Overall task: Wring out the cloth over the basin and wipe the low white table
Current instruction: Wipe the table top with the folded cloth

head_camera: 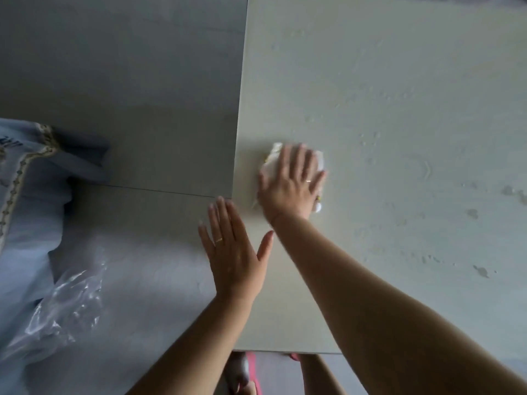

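White cloth [273, 158] lies on table [399, 81], near its left edge, pressed flat under right hand [291, 186], fingers [296, 161] straight and spread. Left hand [232, 252] at the edge, fingers wide, holding nothing. Water drops [473, 213] farther right. Blue fabric [28, 195] and clear plastic [65, 306] on floor [128, 81].

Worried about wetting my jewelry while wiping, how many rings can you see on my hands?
2. One gold ring on the left hand, near the table edge; a second ring on the right hand, pressing the cloth. Blur may hide others.
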